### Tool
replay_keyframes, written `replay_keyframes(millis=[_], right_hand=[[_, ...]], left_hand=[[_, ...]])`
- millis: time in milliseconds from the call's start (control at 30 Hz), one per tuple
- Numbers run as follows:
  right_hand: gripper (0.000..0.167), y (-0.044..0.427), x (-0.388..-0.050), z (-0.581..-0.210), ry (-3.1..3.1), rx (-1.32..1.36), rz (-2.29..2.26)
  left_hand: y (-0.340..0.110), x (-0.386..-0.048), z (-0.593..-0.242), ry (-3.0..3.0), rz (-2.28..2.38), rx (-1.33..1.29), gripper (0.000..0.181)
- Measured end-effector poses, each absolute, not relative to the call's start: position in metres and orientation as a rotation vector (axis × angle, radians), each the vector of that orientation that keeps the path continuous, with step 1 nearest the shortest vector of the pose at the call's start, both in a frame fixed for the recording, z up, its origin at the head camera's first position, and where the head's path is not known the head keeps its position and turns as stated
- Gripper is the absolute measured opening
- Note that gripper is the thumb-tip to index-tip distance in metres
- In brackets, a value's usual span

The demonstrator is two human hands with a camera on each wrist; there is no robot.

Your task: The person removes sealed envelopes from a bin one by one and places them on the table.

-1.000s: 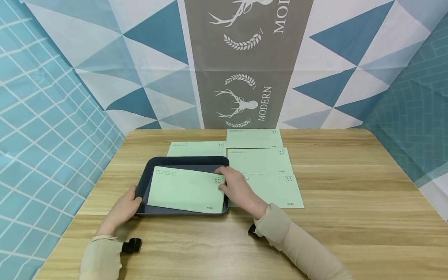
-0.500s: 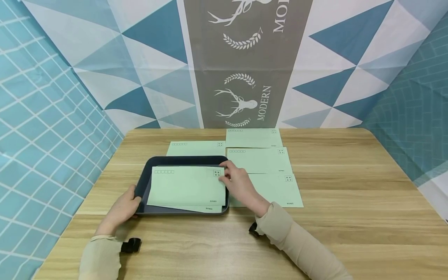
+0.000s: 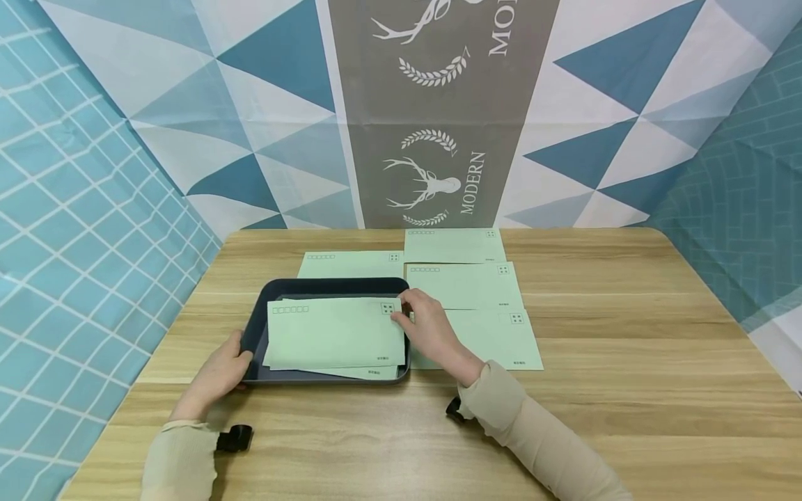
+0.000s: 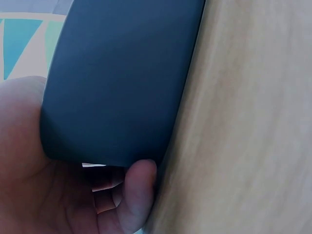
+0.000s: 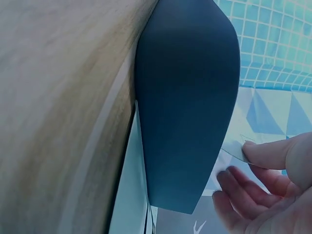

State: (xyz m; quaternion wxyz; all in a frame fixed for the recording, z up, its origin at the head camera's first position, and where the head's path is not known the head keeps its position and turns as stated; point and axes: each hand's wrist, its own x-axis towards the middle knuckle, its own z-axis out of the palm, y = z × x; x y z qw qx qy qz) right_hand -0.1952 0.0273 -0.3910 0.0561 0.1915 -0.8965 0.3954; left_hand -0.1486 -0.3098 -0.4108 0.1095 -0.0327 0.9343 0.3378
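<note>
A dark shallow tray point(image 3: 338, 286) rests on the wooden table, left of centre. My left hand point(image 3: 219, 369) grips its left side; in the left wrist view the fingers curl around the tray's end wall point(image 4: 117, 87). Inside the tray lie pale green envelopes, of which a lower one point(image 3: 376, 374) peeks out at the front. Over it is a top envelope point(image 3: 332, 334), its upper right corner pinched by my right hand point(image 3: 432, 334). Seen from the right wrist, thumb and index finger hold that envelope's corner point(image 5: 234, 148) above the tray's rim, with the other fingers bent loosely.
Behind the tray lies another envelope point(image 3: 351, 264), partly covered by it. To the right, three more lie in a column: a far one point(image 3: 454, 245), a middle one point(image 3: 460, 285) and a near one point(image 3: 482, 341). A patterned cloth point(image 3: 432, 104) hangs behind the table.
The top envelope has come apart from those beneath and shifted slightly left, uncovering edges of the lower ones. My right hand moved slightly with it. The left hand stays on the tray.
</note>
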Motion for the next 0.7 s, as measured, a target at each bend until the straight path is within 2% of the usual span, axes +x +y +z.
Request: replay_keyframes(millis=[133,300,467,700], right_hand=[[0.014,0.0276,-0.1965,-0.3908,-2.669,0.587,1.247],[0.007,0.0275,-0.1973,-0.3912,-2.655,0.611,1.317],[0.007,0.0285,-0.1959,-0.3903,-2.642,0.614,1.436],[0.004,0.031,-0.1955,-0.384,-2.628,0.475,1.792]], left_hand=[[-0.3111,-0.1503,-0.4106,2.747,0.983,-0.099,0.046],[-0.3112,-0.15,-0.4113,2.757,0.979,-0.097,0.042],[-0.3103,-0.15,-0.4121,2.752,0.98,-0.092,0.046],[-0.311,-0.1492,-0.4132,2.753,0.976,-0.093,0.05]])
